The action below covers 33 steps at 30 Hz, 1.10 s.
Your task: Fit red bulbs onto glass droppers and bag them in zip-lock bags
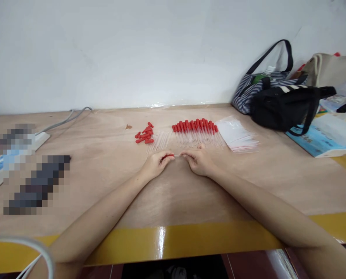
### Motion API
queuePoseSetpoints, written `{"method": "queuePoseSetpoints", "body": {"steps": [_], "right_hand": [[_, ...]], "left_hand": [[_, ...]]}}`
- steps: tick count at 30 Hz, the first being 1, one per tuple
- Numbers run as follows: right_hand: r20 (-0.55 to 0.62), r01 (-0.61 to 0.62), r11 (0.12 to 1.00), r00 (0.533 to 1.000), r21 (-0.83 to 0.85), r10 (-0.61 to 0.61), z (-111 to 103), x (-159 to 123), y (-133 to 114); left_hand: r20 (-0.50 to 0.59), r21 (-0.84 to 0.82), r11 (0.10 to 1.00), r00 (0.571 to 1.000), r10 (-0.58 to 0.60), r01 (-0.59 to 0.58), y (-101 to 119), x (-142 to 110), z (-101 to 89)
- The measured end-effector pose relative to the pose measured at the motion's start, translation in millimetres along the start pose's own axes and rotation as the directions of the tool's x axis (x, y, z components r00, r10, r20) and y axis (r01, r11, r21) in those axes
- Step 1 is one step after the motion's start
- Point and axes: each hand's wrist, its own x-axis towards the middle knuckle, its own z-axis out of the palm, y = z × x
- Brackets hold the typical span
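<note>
Pinched in my left hand is a red rubber bulb, mostly covered by the fingers. My right hand grips a thin glass dropper tube, whose left end meets the bulb between my hands. How deep the tube sits in the bulb cannot be made out. Beyond my left hand lie a small pile of loose red bulbs and a group of bare glass tubes. Past my right hand is a row of droppers with red bulbs fitted, bulbs toward the wall.
Right of the droppers lies a stack of clear zip bags. Farther right are a striped bag, a black bag and a blue book. At left sit a power strip and a blurred dark object. A white cable loops near my left forearm.
</note>
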Motion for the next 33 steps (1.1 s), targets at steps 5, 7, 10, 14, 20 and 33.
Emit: {"method": "queuePoseSetpoints", "body": {"steps": [5,7,10,14,20,33], "right_hand": [[0.051,-0.015,0.999,0.999,0.028,0.013,-6.0,4.3,-1.2],[0.060,-0.037,0.998,0.998,0.047,0.034,-9.8,5.7,-0.5],[0.064,-0.052,0.997,0.997,0.055,0.048,-13.7,5.8,0.4],[0.006,0.002,0.999,1.000,-0.032,-0.002,-13.4,3.3,-1.8],[-0.063,0.058,0.987,0.996,-0.151,-0.068,-6.3,2.7,-8.0],[0.007,0.074,0.973,0.997,-0.220,-0.074,-4.0,9.3,-10.2]], "left_hand": [[0.034,-0.018,1.000,0.999,-0.001,0.001,-1.1,1.8,-1.2],[0.030,-0.038,0.999,0.999,-0.022,0.023,-3.0,2.3,-2.0],[0.018,-0.069,0.997,0.999,-0.032,0.033,-6.2,2.6,-2.8],[-0.008,-0.068,0.998,1.000,0.001,-0.002,-5.5,2.8,-3.2],[0.016,-0.013,0.998,0.998,0.066,-0.066,3.1,2.7,-5.1],[0.013,-0.023,0.998,0.998,0.056,-0.055,0.7,5.5,-3.9]]}}
